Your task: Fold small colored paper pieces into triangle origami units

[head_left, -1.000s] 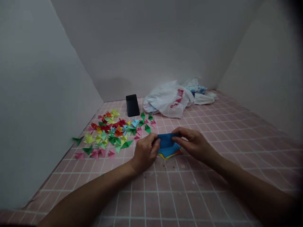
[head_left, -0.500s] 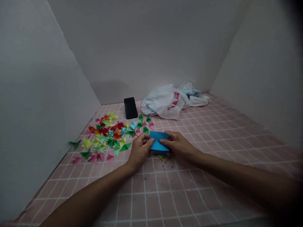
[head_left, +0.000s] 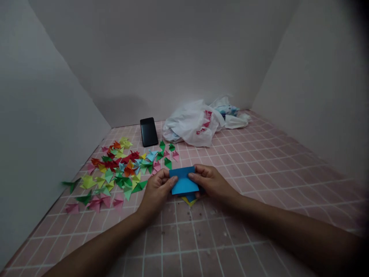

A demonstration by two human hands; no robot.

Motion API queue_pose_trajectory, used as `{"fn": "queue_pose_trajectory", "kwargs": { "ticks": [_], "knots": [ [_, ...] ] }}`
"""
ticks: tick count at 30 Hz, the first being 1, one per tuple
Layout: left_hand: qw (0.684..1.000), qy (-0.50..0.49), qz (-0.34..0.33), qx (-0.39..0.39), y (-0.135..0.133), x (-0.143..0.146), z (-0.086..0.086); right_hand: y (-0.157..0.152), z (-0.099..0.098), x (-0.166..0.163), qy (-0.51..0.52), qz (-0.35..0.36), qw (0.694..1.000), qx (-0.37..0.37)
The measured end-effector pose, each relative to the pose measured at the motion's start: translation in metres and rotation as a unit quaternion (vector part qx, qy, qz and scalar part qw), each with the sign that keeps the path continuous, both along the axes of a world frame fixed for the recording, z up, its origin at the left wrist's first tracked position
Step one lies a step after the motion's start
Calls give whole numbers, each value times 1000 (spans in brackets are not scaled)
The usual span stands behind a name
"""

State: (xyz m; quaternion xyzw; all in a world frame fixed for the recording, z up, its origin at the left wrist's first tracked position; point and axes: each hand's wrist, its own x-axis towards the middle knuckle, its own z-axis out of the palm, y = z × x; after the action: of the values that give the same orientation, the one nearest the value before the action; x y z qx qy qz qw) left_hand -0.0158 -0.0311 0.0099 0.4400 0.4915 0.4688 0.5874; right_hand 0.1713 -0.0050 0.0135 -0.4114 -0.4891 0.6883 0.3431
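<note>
Both of my hands hold a blue sheet of paper (head_left: 183,182), folded into a small rectangle, just above the pink tiled floor. My left hand (head_left: 156,191) pinches its left edge with thumb and fingers closed. On the right edge my right hand (head_left: 210,182) grips it the same way. Under the sheet lies a small stack of coloured paper (head_left: 189,199), of which only blue and yellow corners show.
Several folded paper triangles (head_left: 121,169) in green, red, yellow, pink and light blue are scattered at the left. A black phone (head_left: 148,131) lies near the back wall. A crumpled white plastic bag (head_left: 196,123) sits beside it. Grey walls enclose three sides.
The blue paper went from a loose curved fold to a flat rectangle held up between both hands. Hands and view shifted slightly left and nearer to me.
</note>
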Motion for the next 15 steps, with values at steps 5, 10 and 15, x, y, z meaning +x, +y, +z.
{"fn": "queue_pose_trajectory", "kwargs": {
  "ticks": [5,10,15],
  "knots": [
    [1000,17,-4,2,1,0,-3,0,1,2,14,-13,1000,-6],
    [998,54,8,14,1,0,-1,1,0,3,0,-16,1000,-10],
    [989,104,28,101,0,0,3,-1,-1,4,4,-16,997,70]
  ]
}}
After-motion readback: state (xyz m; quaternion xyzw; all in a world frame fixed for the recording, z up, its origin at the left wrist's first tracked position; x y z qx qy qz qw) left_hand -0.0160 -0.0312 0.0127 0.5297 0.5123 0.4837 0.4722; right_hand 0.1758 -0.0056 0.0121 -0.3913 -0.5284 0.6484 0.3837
